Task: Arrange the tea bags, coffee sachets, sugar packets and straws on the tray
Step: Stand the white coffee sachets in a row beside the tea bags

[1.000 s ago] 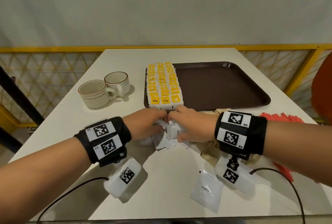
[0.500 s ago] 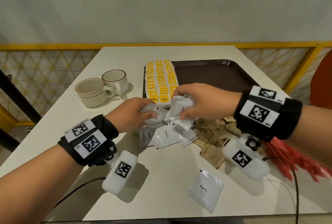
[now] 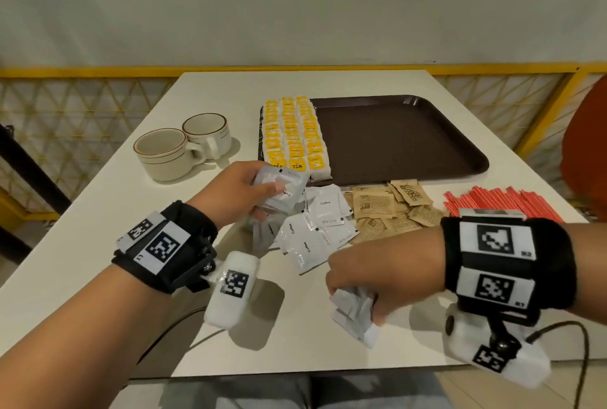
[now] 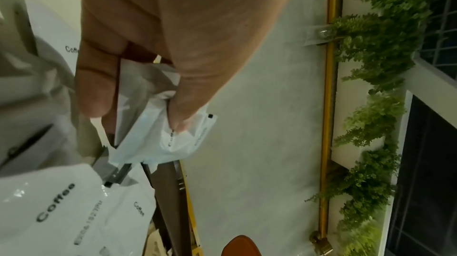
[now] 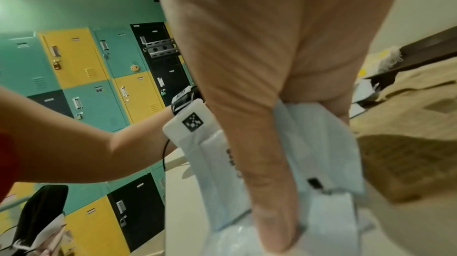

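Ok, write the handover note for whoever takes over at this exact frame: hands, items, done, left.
Left hand: holds coffee sachets near the tray's front-left corner.
Right hand: grips a bunch of sachets near the table's front edge.
Done: tea bags in rows on the tray's left end.
Left: loose coffee sachets, brown sugar packets and red straws, all on the table in front of the tray.

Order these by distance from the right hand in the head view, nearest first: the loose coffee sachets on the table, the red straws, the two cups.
From the right hand:
1. Loose coffee sachets: on the table just beyond the hand, toward the left.
2. Red straws: farther back, on the right side, past the wrist.
3. Two cups: far left, beside the tray.
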### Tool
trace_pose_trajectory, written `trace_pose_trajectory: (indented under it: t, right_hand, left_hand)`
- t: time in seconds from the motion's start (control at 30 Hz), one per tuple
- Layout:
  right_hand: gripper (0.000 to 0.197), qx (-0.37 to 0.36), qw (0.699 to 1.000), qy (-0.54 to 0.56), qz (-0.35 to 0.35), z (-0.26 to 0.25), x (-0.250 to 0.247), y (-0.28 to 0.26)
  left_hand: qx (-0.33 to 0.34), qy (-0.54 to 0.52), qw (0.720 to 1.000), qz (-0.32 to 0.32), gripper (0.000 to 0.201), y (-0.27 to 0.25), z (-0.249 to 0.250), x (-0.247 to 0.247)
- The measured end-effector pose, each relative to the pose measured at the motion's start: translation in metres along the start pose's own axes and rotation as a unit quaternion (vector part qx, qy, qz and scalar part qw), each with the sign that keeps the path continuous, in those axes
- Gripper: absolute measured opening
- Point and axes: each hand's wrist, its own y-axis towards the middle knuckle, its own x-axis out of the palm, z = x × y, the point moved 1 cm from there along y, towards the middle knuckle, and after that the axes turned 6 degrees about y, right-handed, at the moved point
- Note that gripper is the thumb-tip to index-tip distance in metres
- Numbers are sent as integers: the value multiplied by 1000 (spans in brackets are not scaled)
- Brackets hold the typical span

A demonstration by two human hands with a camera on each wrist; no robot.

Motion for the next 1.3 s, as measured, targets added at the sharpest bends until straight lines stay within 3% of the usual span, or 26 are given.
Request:
trace_pose_trajectory:
  t: [0.17,0.27,0.3,0.37,0.4,0.43,0.5,0.57,0.63,0.73,0.87,1.03,1.2,1.3]
  right_hand:
    - [22,-15,997,21,71,5,-15,4]
    - [26,-12,962,139,234,23,-50,-6]
    - [28,-9,930,201,307,32,-61,-10]
    - [24,-38,827,365,426,50,-74,-13]
    - [19,-67,774,429,461,56,-77,-12]
    - [13,-94,742,459,480,59,-78,-7]
    - [5,-131,702,499,491,63,-74,9]
    - [10,-119,641,567,504,64,-65,25]
    - [13,-109,602,611,502,66,-55,37]
    - [16,-89,587,638,489,66,-44,46]
    - [20,-45,580,606,541,68,-40,50]
    - [22,-48,504,664,551,70,-41,47]
    - [32,-61,471,691,545,69,-42,44]
    - [28,-74,486,697,522,69,-42,42]
  left_hand:
    - [-6,-73,997,24,15,5,6,-1]
    - [1,-140,989,41,12,11,16,2]
    - [0,-158,986,47,12,14,19,3]
    - [-4,-188,981,50,15,22,27,6]
    - [-7,-204,978,46,15,25,31,7]
    - [-10,-221,975,37,14,28,34,10]
    - [-21,-247,969,14,10,30,37,18]
    - [-35,-276,961,-4,13,30,32,28]
    - [-44,-297,954,-6,22,30,24,37]
    - [-44,-291,956,-15,26,30,19,44]
    - [-57,-331,941,-36,26,31,19,46]
    - [-36,-364,929,-54,27,26,17,39]
    - [-35,-336,941,13,14,28,12,36]
    - [-36,-309,949,48,13,30,8,35]
